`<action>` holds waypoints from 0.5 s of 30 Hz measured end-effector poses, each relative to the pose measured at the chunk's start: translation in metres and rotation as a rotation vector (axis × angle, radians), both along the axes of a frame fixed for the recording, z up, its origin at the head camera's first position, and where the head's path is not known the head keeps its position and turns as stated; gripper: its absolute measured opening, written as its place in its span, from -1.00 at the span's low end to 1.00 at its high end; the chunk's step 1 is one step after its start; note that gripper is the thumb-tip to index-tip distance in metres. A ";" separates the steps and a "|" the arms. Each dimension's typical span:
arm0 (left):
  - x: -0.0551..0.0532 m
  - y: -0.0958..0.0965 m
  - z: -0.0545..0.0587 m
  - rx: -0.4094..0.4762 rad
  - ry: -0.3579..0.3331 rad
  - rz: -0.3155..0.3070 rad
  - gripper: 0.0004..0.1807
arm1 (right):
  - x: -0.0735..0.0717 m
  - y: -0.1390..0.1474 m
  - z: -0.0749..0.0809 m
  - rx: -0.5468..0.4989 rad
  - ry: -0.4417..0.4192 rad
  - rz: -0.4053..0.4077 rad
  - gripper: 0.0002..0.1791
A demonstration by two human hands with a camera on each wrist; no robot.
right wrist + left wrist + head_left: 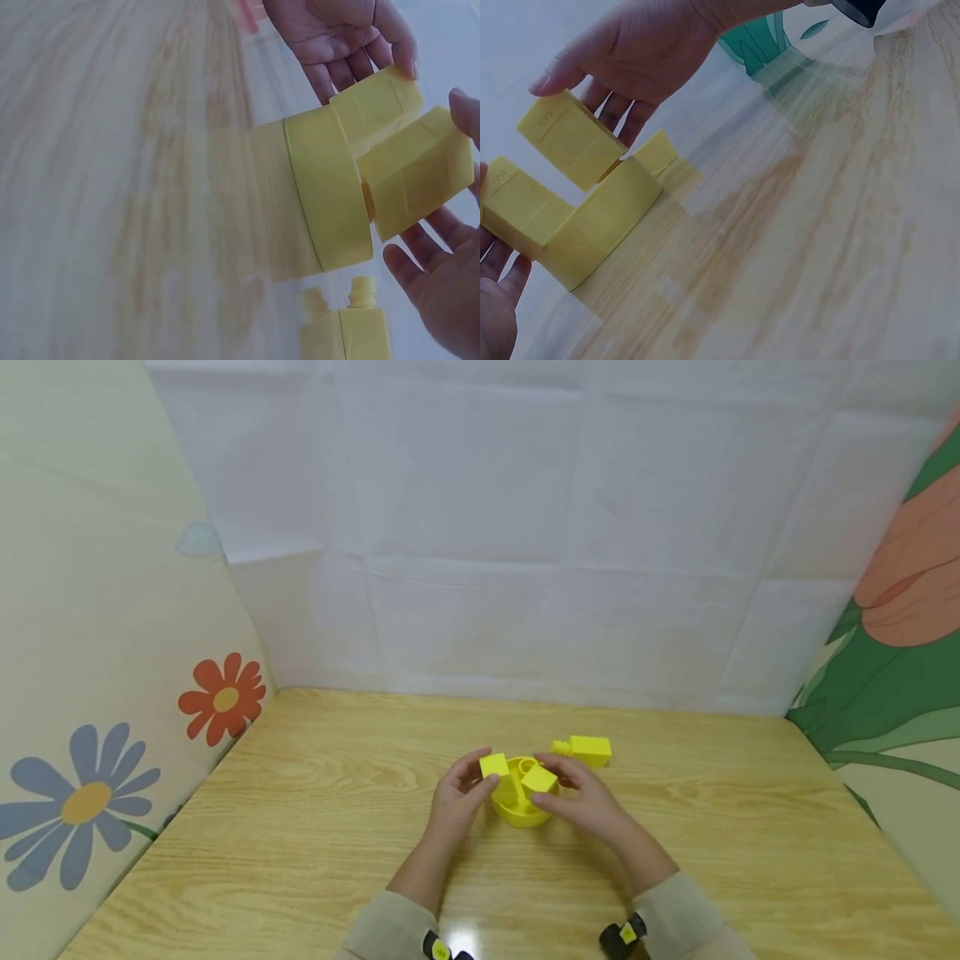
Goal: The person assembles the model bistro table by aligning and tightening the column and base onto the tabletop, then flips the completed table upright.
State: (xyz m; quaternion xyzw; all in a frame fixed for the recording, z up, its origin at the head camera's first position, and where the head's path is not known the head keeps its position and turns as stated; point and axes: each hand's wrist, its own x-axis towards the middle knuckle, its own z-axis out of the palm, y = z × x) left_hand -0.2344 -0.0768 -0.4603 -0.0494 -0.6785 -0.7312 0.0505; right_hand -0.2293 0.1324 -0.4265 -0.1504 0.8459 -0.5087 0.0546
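A shallow round yellow bowl-like base [521, 817] stands on the table, with a raised ring [528, 766] inside it. My left hand [453, 797] pinches a yellow box-shaped block [494, 766] between thumb and fingers at the base's left side. At the right side, my right hand [583, 792] grips a second yellow block [539, 779], tilted over the rim. Small raised marks show on this block [570, 139] in the left wrist view. The lower ends of both blocks sit inside the base wall [326, 191] and are partly hidden.
Behind the right hand, another yellow block with a ridged neck [591, 750] lies on the wooden table [337, 793]. A white cloth [465, 527] hangs at the back, with flower-printed panels on the left and right.
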 end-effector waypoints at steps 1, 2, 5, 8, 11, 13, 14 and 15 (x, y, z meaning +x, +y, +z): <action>0.000 0.000 0.000 0.004 -0.001 -0.002 -0.50 | -0.001 -0.001 0.000 -0.004 0.002 0.009 -0.37; 0.000 0.000 0.000 0.006 0.000 -0.003 -0.50 | -0.001 -0.002 0.000 -0.009 -0.001 0.014 -0.37; 0.000 -0.001 0.000 0.007 0.001 -0.003 -0.50 | -0.004 -0.004 -0.001 -0.027 -0.029 -0.007 -0.41; -0.001 0.000 0.000 0.004 -0.001 -0.001 -0.50 | -0.006 -0.006 -0.002 -0.042 -0.058 -0.046 -0.44; -0.001 0.000 0.000 -0.002 -0.003 -0.002 -0.50 | -0.008 -0.006 -0.002 -0.036 -0.054 -0.059 -0.45; 0.000 0.000 0.000 -0.007 0.001 -0.001 -0.51 | -0.008 -0.005 -0.002 -0.029 -0.036 -0.045 -0.47; 0.000 0.000 0.001 -0.009 0.003 0.000 -0.51 | -0.008 -0.004 -0.002 -0.025 -0.016 -0.032 -0.49; 0.000 0.000 0.001 -0.012 0.004 0.001 -0.51 | -0.008 -0.003 -0.001 -0.025 0.002 -0.017 -0.51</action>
